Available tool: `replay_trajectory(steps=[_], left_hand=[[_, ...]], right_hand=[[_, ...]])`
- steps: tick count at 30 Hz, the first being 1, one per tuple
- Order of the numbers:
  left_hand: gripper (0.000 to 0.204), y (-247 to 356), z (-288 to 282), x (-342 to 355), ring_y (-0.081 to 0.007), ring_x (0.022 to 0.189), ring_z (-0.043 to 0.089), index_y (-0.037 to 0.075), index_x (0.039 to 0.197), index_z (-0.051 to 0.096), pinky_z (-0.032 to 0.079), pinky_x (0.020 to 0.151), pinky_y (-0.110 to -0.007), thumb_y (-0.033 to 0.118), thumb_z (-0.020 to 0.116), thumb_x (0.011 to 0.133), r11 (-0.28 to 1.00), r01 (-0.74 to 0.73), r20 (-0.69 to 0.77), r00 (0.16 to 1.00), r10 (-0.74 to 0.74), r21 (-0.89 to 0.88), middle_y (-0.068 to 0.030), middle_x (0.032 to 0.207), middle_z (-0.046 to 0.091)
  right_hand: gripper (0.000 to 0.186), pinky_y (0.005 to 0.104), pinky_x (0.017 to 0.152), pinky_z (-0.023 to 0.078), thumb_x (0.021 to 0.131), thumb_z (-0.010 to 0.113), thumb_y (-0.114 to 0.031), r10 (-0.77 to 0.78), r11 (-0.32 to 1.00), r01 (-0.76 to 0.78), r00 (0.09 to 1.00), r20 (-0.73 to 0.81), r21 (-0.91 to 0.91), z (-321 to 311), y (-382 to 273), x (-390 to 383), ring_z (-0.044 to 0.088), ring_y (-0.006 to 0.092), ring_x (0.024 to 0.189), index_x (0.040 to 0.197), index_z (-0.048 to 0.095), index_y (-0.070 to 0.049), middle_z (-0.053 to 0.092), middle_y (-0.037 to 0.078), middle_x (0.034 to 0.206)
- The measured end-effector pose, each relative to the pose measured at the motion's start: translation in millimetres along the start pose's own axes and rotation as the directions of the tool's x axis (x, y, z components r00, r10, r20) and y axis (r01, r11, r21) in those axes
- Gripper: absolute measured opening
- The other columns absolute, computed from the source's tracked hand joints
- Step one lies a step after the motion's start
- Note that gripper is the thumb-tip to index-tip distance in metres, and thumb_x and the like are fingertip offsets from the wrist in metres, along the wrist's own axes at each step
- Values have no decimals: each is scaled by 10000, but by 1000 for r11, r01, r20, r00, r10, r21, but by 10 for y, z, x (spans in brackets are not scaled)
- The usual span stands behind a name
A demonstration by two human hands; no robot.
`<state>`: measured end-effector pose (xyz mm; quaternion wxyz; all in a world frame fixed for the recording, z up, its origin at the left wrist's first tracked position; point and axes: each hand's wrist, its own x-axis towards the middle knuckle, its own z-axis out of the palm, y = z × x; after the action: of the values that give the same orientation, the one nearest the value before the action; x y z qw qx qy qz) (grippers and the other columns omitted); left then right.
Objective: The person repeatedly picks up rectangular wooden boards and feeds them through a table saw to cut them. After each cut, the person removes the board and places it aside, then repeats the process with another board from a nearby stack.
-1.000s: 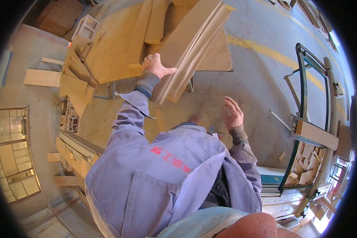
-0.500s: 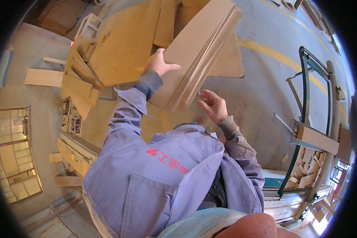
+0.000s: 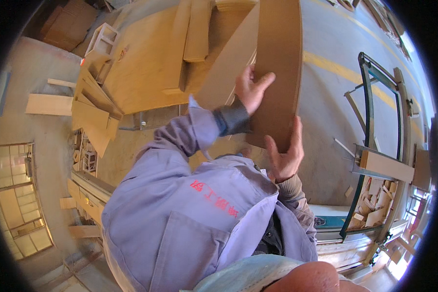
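Note:
A long brown board (image 3: 280, 63), or a thin stack of them, stands tilted in front of me. My left hand (image 3: 252, 90) grips its left edge, thumb over the face and fingers behind. At the lower right corner is my right hand (image 3: 288, 153), with the thumb below the end and the fingers along the right edge. Just left of this board, paler long boards (image 3: 226, 68) lean together, partly hidden by it and my left hand. Beyond them lies a wide yellowish sheet surface (image 3: 141, 73) bearing more narrow boards (image 3: 198, 34).
Cut panels (image 3: 93, 104) lean at the left end of the sheet surface. A dark green metal frame (image 3: 367, 102) stands at the right, above a bin of wood offcuts (image 3: 372, 207). Cardboard boxes (image 3: 70, 24) sit far left. A yellow line (image 3: 343, 70) crosses the floor.
My left hand has moved right, from the pale boards to the brown board's edge. The brown board now stands upright at the right, and my right hand has come onto its lower corner.

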<state>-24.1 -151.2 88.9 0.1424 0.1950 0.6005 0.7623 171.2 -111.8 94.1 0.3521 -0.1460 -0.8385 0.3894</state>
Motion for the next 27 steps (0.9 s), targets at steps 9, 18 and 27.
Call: replay_trajectory(steps=[9, 18, 27], left_hand=[[497, -44, 911, 260, -190, 1080, 564, -12, 1208, 599, 437, 969, -351, 425, 599, 970, 891, 306, 190, 948, -254, -335, -104, 1196, 626], [540, -498, 1721, 406, -265, 1174, 541, 91, 1353, 517, 407, 1056, -420, 488, 544, 988, 632, 565, 524, 804, -280, -530, -77, 1302, 582], [493, -689, 2933, -773, -264, 1179, 560, 59, 1405, 460, 448, 1013, -426, 377, 493, 1029, 616, 755, 752, 537, -384, -225, -93, 1348, 554]], right_hand=[[664, 358, 563, 536, 770, 814, -107, -133, 829, 35, 982, -136, -558, -968, 394, -691, 681, 284, 694, 1347, 513, 24, 665, 169, 899], [391, 270, 784, 524, 893, 693, -44, 410, 852, -487, 392, -824, 192, -1300, 483, -2025, 638, 116, 872, 1266, 587, 6, 689, 62, 970], [175, 221, 761, 467, 995, 602, -145, 275, 786, -526, -175, -945, 326, -1175, 553, -2828, 554, 75, 868, 1056, 607, 20, 624, 14, 913]])
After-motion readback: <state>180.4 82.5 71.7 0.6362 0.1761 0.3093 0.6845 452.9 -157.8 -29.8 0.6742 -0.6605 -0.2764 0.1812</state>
